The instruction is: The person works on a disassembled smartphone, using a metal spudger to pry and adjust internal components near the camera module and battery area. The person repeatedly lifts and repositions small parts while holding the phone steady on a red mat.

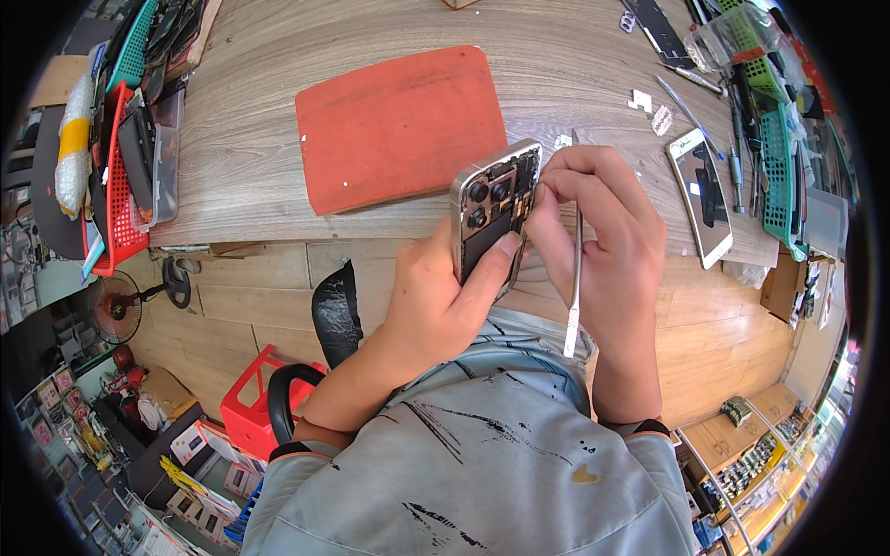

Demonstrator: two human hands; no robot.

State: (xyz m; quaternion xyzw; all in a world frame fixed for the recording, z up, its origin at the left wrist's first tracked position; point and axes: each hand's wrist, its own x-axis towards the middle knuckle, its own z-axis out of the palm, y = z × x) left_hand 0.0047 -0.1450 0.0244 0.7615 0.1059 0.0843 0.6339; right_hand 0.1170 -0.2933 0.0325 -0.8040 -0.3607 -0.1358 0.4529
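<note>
My left hand point(428, 295) grips an opened smartphone point(484, 243) upright at a tilt, its thumb lying across the inside. The phone's back is off, so its camera lenses, dark battery and circuit parts show within a silver frame. At the phone's right edge, my right hand point(612, 227) is closed, with thumb and index finger pinched against the inner parts. A slim metal pry tool point(576, 278) runs through that hand, pointed end up and flat end down. Whether the fingertips also pinch a small part is hidden.
A red work mat point(399, 125) lies on the wooden table point(241, 111). At right are a white phone point(702, 199), thin tools and a teal basket point(779, 176). A red basket point(120, 185) stands at left. Below are a red stool point(250, 408) and a fan point(116, 306).
</note>
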